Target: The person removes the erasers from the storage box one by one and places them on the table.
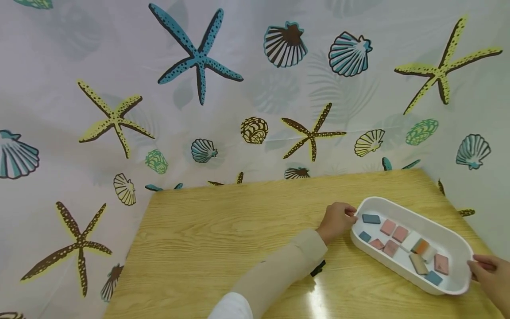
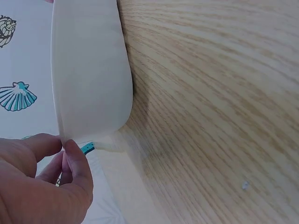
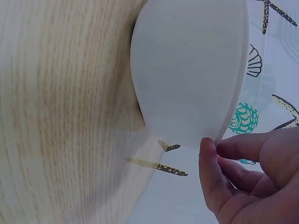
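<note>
- Two opposed grips: left hand (image 1: 336,220) and right hand (image 1: 494,277), the fingers (image 2: 79,165) of each pinching the white tray (image 1: 429,227) by its rim at opposite ends.
- Tray location: right side of the desk (image 1: 239,230), set slantwise; from where I stand, I cannot tell whether it rests or is slightly raised.
- Small tiles (image 1: 400,234) lie loose inside; good handling, I judge, means level ends, matched slow motion and firm pinches, since tilting could slide them.
</note>
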The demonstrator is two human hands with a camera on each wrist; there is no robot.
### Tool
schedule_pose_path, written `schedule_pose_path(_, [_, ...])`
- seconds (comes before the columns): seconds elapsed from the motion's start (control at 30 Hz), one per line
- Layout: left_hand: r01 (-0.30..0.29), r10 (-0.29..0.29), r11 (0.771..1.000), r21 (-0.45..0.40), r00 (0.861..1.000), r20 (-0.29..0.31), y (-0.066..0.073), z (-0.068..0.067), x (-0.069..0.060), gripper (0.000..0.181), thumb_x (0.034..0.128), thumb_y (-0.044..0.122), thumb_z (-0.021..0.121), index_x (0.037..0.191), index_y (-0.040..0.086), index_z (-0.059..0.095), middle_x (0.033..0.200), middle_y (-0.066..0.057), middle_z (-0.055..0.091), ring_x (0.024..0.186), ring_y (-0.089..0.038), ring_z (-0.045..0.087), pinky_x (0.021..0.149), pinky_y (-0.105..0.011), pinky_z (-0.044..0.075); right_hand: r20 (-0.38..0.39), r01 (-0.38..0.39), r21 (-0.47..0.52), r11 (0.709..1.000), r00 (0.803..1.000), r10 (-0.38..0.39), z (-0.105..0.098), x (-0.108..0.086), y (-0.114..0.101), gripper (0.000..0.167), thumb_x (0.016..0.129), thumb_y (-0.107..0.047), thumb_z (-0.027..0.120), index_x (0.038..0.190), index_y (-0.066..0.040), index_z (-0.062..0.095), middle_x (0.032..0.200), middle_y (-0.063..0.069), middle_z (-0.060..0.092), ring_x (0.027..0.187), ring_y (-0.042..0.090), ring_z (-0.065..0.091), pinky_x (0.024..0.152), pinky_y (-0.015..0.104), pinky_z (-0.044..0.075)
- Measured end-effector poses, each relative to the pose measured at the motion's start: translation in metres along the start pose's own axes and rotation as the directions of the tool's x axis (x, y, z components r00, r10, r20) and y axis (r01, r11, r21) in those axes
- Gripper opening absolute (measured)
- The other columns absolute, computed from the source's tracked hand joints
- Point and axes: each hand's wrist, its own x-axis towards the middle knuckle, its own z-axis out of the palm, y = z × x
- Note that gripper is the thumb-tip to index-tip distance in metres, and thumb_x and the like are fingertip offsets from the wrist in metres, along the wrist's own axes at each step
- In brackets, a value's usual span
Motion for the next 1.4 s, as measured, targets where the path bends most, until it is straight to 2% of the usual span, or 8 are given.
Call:
schedule_pose_path(0.1, [0.008,-0.008,1.0,0.015,1.0,-0.008,0.0,-0.002,0.0,0.014,0.0812,0.008,0.07,0.095,0.009,0.072,0.079,0.007,0.063,0.07,0.001,0.051,0.062,-0.013,0.041,-0.004,0.022,-0.056,0.998,1.0,-0.023,0.003,0.004,0.002,0.033,0.088,0.002,0.053,0.083,-0.031,0.059,0.064,-0.025,0.053,0.051,-0.008,0.053,0.047,0.016,0.046])
schedule_pose_path(0.2, [-0.009,0.009,1.0,0.01,1.0,-0.015,-0.001,-0.005,-0.001,0.013,0.0824,0.007,0.069,0.096,0.007,0.071,0.08,0.005,0.063,0.072,0.0,0.052,0.064,-0.012,0.042,-0.003,0.018,-0.197,0.98,1.0,-0.019,0.008,0.009,-0.004,0.013,0.089,0.0,0.052,0.097,0.004,0.061,0.064,-0.014,0.057,0.05,-0.009,0.051,0.047,0.017,0.046])
schedule_pose_path(0.3, [-0.037,0.037,0.999,0.0,0.999,-0.021,-0.005,-0.008,-0.002,0.012,0.0822,0.005,0.068,0.094,0.004,0.071,0.078,0.005,0.062,0.072,0.0,0.053,0.063,-0.013,0.042,0.01,-0.014,-0.321,0.947,1.0,0.019,0.013,0.01,-0.023,0.032,0.091,-0.001,0.051,0.11,0.024,0.047,0.065,0.006,0.06,0.05,-0.003,0.053,0.048,0.019,0.047])
schedule_pose_path(0.5, [-0.002,0.0,0.999,-0.047,0.999,-0.035,-0.014,-0.01,0.0,0.011,0.0819,0.005,0.069,0.093,0.004,0.071,0.078,0.005,0.062,0.072,0.0,0.053,0.063,-0.013,0.043,0.069,-0.07,-0.411,0.909,0.992,0.107,0.023,0.001,-0.096,0.033,0.092,-0.003,0.052,0.109,0.024,0.047,0.078,0.03,0.06,0.053,0.011,0.058,0.048,0.028,0.048])
schedule_pose_path(0.67, [0.035,-0.039,0.997,-0.067,0.998,-0.055,-0.019,-0.016,0.0,0.012,0.0811,0.004,0.069,0.093,0.005,0.07,0.078,0.004,0.061,0.071,-0.001,0.052,0.063,-0.014,0.043,0.112,-0.03,-0.496,0.868,0.989,0.098,0.029,-0.002,-0.134,0.034,0.09,-0.006,0.055,0.106,0.024,0.05,0.081,0.03,0.062,0.054,0.015,0.059,0.051,0.029,0.048])
schedule_pose_path(0.87, [0.052,-0.059,0.994,-0.093,0.996,-0.072,-0.028,-0.027,-0.004,0.012,0.0819,0.003,0.068,0.094,0.002,0.069,0.078,0.004,0.06,0.07,-0.002,0.051,0.061,-0.015,0.044,0.172,0.117,-0.537,0.836,0.985,-0.028,0.038,0.0,-0.146,0.031,0.089,-0.01,0.058,0.099,0.02,0.057,0.075,0.023,0.065,0.055,0.016,0.06,0.062,0.049,0.046])
schedule_pose_path(1.1, [0.059,-0.071,0.993,-0.106,0.991,-0.115,-0.039,-0.038,-0.007,0.016,0.0806,0.0,0.066,0.096,0.001,0.069,0.08,0.0,0.061,0.071,-0.003,0.052,0.062,-0.016,0.044,0.203,0.142,-0.505,0.851,0.978,-0.043,0.054,0.006,-0.153,0.032,0.089,-0.011,0.059,0.1,0.019,0.058,0.077,0.022,0.066,0.055,0.01,0.059,0.051,0.032,0.047])
schedule_pose_path(1.4, [0.048,-0.073,0.988,-0.148,0.983,-0.168,-0.06,-0.061,-0.018,0.015,0.0816,0.0,0.064,0.096,-0.002,0.067,0.08,-0.001,0.06,0.07,-0.005,0.053,0.061,-0.018,0.046,0.279,0.2,-0.448,0.871,0.957,-0.076,0.081,0.013,-0.17,0.035,0.091,-0.016,0.058,0.103,0.016,0.06,0.081,0.022,0.067,0.062,0.017,0.063,0.054,0.035,0.048])
